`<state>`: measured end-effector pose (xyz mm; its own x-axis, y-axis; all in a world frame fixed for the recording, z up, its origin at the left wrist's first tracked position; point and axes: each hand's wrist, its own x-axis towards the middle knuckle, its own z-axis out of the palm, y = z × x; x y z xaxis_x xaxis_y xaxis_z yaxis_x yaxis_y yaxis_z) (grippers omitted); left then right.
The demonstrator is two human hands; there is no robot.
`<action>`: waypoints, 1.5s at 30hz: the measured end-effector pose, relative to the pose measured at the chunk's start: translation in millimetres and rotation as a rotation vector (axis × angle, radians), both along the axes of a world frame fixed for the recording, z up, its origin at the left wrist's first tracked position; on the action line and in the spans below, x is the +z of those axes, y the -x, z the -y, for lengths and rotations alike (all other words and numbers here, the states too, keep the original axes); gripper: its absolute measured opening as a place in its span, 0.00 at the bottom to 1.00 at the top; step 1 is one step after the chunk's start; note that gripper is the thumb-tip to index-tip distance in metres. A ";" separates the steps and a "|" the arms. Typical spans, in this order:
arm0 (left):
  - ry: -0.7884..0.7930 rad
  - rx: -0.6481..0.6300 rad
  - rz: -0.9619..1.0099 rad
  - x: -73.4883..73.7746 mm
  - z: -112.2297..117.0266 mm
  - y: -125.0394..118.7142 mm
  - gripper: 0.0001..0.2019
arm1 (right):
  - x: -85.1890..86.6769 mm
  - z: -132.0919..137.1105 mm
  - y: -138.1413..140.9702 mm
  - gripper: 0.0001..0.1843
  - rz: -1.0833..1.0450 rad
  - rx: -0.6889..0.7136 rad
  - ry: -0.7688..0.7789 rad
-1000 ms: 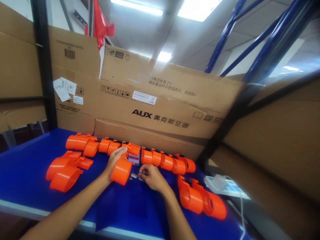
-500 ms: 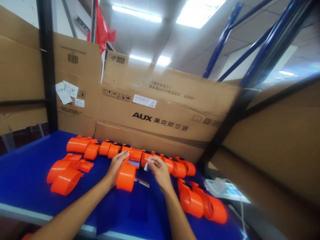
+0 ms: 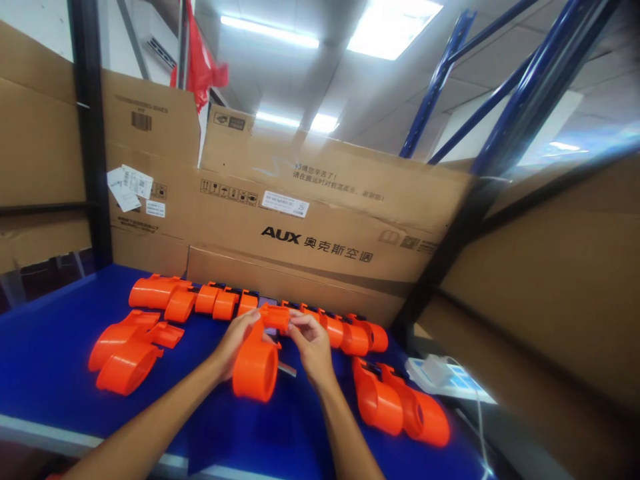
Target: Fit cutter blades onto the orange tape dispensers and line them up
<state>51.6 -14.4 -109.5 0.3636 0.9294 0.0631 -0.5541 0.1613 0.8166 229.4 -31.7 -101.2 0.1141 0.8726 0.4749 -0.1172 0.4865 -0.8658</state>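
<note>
My left hand (image 3: 239,339) is closed around an orange plastic part (image 3: 255,370) with a wide open ring at its lower end, held above the blue table. My right hand (image 3: 311,340) pinches at the right end of the part's upper bar. Whatever lies between those right fingertips is hidden. A thin silvery strip (image 3: 287,369) shows just below, to the right of the ring. Behind the hands a flat, pale grey-violet object (image 3: 270,304) is partly covered by the orange part.
More orange ring parts (image 3: 225,303) stand in a row along the cardboard wall (image 3: 320,223). Others lie on the left (image 3: 127,367) and right (image 3: 380,403) of the blue table (image 3: 150,427). A white power strip (image 3: 450,377) with a cable sits beyond the right edge.
My right hand has moved slightly left to the orange part's upper end. The small silvery piece in its fingertips is now out of sight. The orange part has turned slightly.
</note>
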 end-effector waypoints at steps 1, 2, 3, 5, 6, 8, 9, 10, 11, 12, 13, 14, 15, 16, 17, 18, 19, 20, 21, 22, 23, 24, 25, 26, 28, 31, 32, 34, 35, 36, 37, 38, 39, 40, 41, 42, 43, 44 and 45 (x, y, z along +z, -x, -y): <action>0.002 -0.010 0.010 0.0 0.6 -0.3 0.16 | 0.5 1.3 1.9 0.13 0.011 0.040 -0.004; 0.003 -0.022 0.021 0.3 1.1 -0.3 0.16 | 1.3 2.6 3.4 0.13 0.022 0.076 -0.005; 0.006 -0.034 0.030 0.7 1.6 0.0 0.16 | 2.1 3.7 4.4 0.12 0.036 0.101 -0.006; 0.017 -0.050 0.043 1.6 2.1 1.2 0.17 | 3.3 5.3 5.3 0.10 0.064 0.103 -0.005; 0.024 -0.051 0.042 1.7 2.0 1.8 0.18 | 3.4 5.4 5.3 0.09 0.077 0.087 -0.006; 0.020 -0.056 0.025 0.7 1.1 2.4 0.19 | 2.2 4.3 5.3 0.09 0.084 0.047 -0.018; 0.004 -0.060 0.018 -0.4 0.4 2.3 0.20 | 1.1 3.2 5.3 0.10 0.079 0.032 -0.029; -0.021 -0.067 0.014 -1.9 -0.3 2.0 0.20 | -0.3 1.8 5.2 0.12 0.067 0.018 -0.041; -0.048 -0.076 0.013 -3.5 -1.0 1.4 0.21 | -1.8 0.3 5.2 0.15 0.055 0.005 -0.053; -0.072 -0.089 0.013 -5.0 -1.4 0.8 0.22 | -3.2 -1.1 5.0 0.20 0.046 -0.010 -0.063; -0.092 -0.105 0.012 -6.2 -1.4 0.0 0.24 | -4.6 -2.3 4.8 0.23 0.043 -0.025 -0.070; -0.104 -0.125 0.005 -6.9 -0.9 -0.8 0.26 | -6.1 -3.2 4.7 0.25 0.041 -0.040 -0.072; -0.109 -0.148 -0.004 -6.9 0.3 -1.7 0.27 | -7.5 -3.9 4.8 0.23 0.045 -0.046 -0.067; -0.110 -0.166 -0.008 -6.2 2.1 -2.8 0.27 | -9.2 -4.4 5.3 0.19 0.054 -0.042 -0.056; -0.108 -0.179 -0.002 -4.8 4.3 -4.1 0.27 | -11.0 -4.7 6.1 0.15 0.063 -0.034 -0.040; -0.105 -0.189 0.012 -2.8 6.9 -5.6 0.27 | -13.1 -5.0 7.5 0.11 0.069 -0.028 -0.024; -0.103 -0.195 0.037 -0.4 9.6 -7.2 0.26 | -15.3 -5.3 9.2 0.08 0.071 -0.025 -0.011; -0.103 -0.199 0.065 2.1 12.2 -8.8 0.25 | -17.4 -5.7 11.2 0.08 0.071 -0.028 -0.002; -0.105 -0.197 0.089 4.4 14.4 -10.4 0.25 | -19.3 -6.3 13.1 0.08 0.066 -0.038 0.002; -0.106 -0.190 0.101 6.4 16.1 -11.8 0.24 | -20.8 -7.0 14.7 0.10 0.055 -0.054 0.000; -0.101 -0.176 0.102 7.8 17.1 -12.9 0.24 | -21.7 -7.7 15.8 0.11 0.044 -0.070 -0.002; -0.091 -0.156 0.094 8.6 17.5 -13.7 0.23 | -22.0 -8.3 16.2 0.11 0.039 -0.081 -0.001; -0.077 -0.132 0.080 8.9 17.2 -14.2 0.23 | -21.7 -8.7 15.9 0.10 0.037 -0.088 0.002; -0.061 -0.106 0.067 8.9 16.4 -14.5 0.22 | -20.8 -8.8 15.0 0.09 0.040 -0.089 0.007; -0.023 -0.050 0.061 8.3 13.7 -14.4 0.21 | -18.0 -7.8 11.8 0.07 0.053 -0.074 0.017; 0.045 0.049 0.099 8.2 9.4 -13.4 0.19 | -12.8 -4.2 6.6 0.06 0.077 -0.040 0.031; 0.064 0.079 0.114 8.7 8.4 -13.0 0.17 | -11.2 -2.8 5.6 0.07 0.086 -0.033 0.035; 0.082 0.116 0.133 10.1 7.3 -12.1 0.15 | -8.4 -0.8 4.8 0.10 0.100 -0.032 0.037; 0.086 0.124 0.136 10.9 7.1 -11.6 0.13 | -7.3 -0.1 5.0 0.11 0.106 -0.036 0.036; 0.090 0.128 0.135 11.7 7.0 -11.1 0.12 | -6.4 0.2 5.3 0.12 0.113 -0.042 0.036; 0.093 0.129 0.133 12.4 6.9 -10.5 0.12 | -5.7 0.2 5.5 0.13 0.119 -0.049 0.035; 0.093 0.129 0.132 12.8 6.9 -10.0 0.12 | -5.2 -0.1 5.6 0.14 0.121 -0.058 0.033; 0.089 0.128 0.134 12.9 6.8 -9.5 0.12 | -4.8 -0.4 5.2 0.14 0.118 -0.071 0.031; 0.082 0.126 0.139 12.8 6.5 -9.0 0.12 | -4.4 -0.9 4.5 0.15 0.108 -0.091 0.028; 0.073 0.122 0.146 12.3 6.2 -8.6 0.13 | -4.1 -1.3 3.4 0.15 0.088 -0.118 0.025; 0.065 0.119 0.155 11.4 5.8 -8.3 0.14 | -3.8 -1.8 1.9 0.15 0.060 -0.148 0.023; 0.060 0.120 0.163 10.4 5.4 -8.1 0.14 | -3.5 -2.1 0.3 0.15 0.028 -0.175 0.024; 0.058 0.124 0.167 9.2 5.0 -8.0 0.15 | -3.2 -2.5 -1.4 0.15 -0.003 -0.193 0.027; 0.059 0.126 0.165 8.0 4.5 -8.0 0.15 | -2.9 -2.7 -3.0 0.16 -0.031 -0.203 0.033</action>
